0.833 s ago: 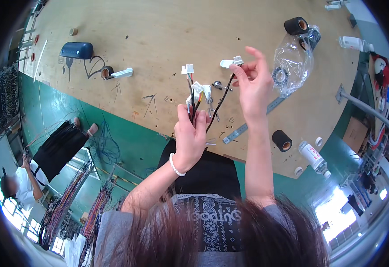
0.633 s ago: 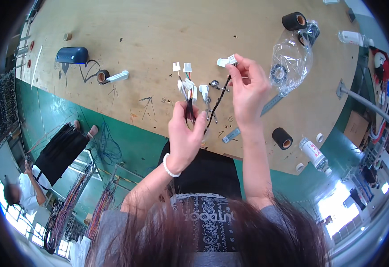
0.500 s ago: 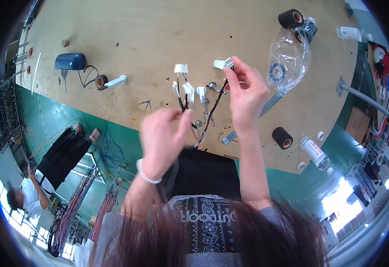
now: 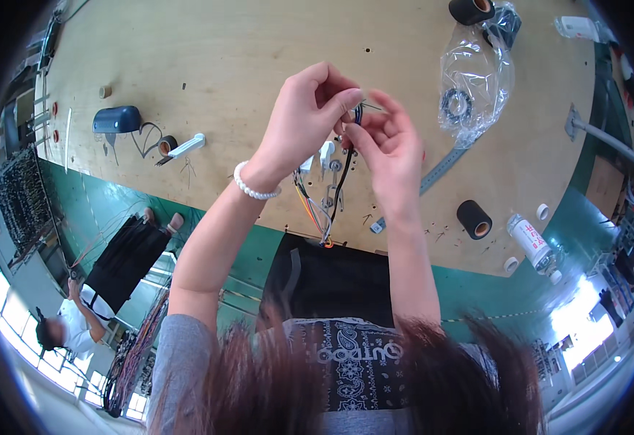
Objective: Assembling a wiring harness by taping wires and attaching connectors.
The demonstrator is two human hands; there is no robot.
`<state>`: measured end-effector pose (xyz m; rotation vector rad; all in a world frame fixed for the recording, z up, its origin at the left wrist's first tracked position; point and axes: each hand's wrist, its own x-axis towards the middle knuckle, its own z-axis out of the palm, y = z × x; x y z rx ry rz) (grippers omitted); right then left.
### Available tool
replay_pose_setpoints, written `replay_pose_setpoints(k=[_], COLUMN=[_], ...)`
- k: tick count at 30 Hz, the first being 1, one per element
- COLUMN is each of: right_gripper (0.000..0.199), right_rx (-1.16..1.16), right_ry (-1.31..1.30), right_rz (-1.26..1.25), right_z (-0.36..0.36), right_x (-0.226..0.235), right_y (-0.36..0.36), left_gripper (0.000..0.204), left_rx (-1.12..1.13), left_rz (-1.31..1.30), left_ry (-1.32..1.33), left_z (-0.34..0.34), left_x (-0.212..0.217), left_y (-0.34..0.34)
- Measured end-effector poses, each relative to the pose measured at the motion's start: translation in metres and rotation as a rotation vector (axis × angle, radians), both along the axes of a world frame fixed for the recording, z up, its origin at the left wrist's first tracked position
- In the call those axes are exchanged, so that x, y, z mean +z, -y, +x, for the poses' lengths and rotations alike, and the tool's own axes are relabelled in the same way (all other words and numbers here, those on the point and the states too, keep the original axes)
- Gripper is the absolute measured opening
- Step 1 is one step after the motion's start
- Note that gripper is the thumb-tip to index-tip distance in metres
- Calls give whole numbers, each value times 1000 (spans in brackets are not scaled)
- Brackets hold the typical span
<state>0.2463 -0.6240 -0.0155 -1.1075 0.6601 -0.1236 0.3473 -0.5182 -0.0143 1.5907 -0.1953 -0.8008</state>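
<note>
Left hand [image 4: 304, 116] and right hand [image 4: 391, 156] pinch a slender, gently curving black cable [image 4: 343, 178].

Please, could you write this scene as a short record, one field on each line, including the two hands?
Left hand: fingertips beside the black cable, grip unclear; white beaded bracelet on the wrist
Right hand: thumb and fingers pinching the black cable
Nearer the body: thin coloured wires
Surface: wooden tabletop
Left side: dark-blue rounded case, white plastic piece
Right side: clear plastic bag, metal ruler, black tape roll
Background: person in a white top
</note>
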Motion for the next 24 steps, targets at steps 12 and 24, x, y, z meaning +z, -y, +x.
replay_pose_setpoints(k=[12, 24], right_gripper=[16, 14], right_rx=[-213, -92], right_ry=[-18, -208], right_rz=[-199, -190], right_z=[4, 10], right_x=[-7, -37], right_y=[-17, -8], left_gripper=[10, 18], left_rx=[79, -78], left_rz=[20, 233], left_ry=[168, 283], left_z=[-13, 3], left_x=[-7, -32], left_y=[6, -6])
